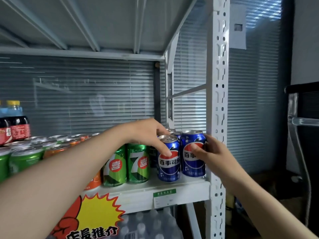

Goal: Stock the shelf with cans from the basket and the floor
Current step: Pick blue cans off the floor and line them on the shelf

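1. The left hand (148, 133) reaches over the rows of cans and grips the left blue can (168, 163), fingers curled over its rim and thumb pressed on its front label.
2. The right hand (213, 152) grips the right blue can (193, 163), thumb on the label and fingers wrapped round the can's right side.
3. Both blue cans stand upright at the front right end of the shelf (138, 195), just beside each other. The right one sits close to the white upright post (218, 100).
4. More blue can tops (173, 131) show right behind them, crowding the space at the back.
5. Left of the blue cans stand two green cans (138, 163) at the front. An orange can (94, 182) is partly hidden under the left forearm.
6. Further left are rows of green and orange cans, and behind them dark cola bottles (17, 125) with red labels.
7. A green-topped price label (164, 198) hangs on the shelf's front edge, and a red and yellow sign (96, 216) beside it.
8. Below the shelf lies a wrapped pack of water bottles (150, 223).
9. Grey blinds (86, 94) run behind the rack, and a black chair (303, 128) with a metal frame stands at the right.
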`<move>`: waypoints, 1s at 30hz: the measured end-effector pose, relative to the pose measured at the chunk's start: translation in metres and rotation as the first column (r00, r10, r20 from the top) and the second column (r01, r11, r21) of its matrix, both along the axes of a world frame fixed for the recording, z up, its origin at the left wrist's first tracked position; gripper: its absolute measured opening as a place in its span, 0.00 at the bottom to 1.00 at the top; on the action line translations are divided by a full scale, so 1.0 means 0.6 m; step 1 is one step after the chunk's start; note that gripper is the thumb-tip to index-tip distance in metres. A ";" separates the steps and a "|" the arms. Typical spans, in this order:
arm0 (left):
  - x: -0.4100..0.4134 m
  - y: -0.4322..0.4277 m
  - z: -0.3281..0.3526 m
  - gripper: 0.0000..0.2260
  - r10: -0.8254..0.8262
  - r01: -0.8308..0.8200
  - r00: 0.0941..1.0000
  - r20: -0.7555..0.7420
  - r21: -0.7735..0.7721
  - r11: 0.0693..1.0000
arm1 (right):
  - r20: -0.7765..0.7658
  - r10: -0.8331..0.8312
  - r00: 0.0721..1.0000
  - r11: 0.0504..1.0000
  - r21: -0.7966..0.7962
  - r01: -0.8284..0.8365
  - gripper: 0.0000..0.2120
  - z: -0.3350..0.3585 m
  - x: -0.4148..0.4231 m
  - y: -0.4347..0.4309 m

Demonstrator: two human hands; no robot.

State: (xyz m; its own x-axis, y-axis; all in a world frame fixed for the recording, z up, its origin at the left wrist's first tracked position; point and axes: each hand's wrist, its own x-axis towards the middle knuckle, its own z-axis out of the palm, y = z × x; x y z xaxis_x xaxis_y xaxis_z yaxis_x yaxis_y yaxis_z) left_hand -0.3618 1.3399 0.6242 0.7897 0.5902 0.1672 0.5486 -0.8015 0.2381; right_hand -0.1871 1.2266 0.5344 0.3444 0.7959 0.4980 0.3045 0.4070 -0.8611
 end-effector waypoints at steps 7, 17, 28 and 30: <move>0.002 0.027 -0.009 0.26 0.014 -0.010 0.996 -0.088 0.046 0.999 | 0.001 -0.003 1.000 0.999 -0.042 0.004 0.16 -0.046 -0.003 0.027; 0.015 0.044 -0.014 0.25 0.174 -0.094 0.961 -0.217 0.337 0.937 | 0.042 0.109 0.993 0.992 0.062 -0.111 0.15 -0.078 0.000 0.047; 0.012 0.028 -0.026 0.28 0.243 -0.120 0.955 -0.172 0.527 0.841 | 0.185 -0.124 0.975 0.992 0.038 0.119 0.10 -0.098 0.005 0.083; 0.013 0.023 -0.025 0.27 0.252 -0.132 0.953 -0.165 0.526 0.840 | 0.201 -0.148 0.968 0.988 -0.002 0.151 0.13 -0.096 0.007 0.091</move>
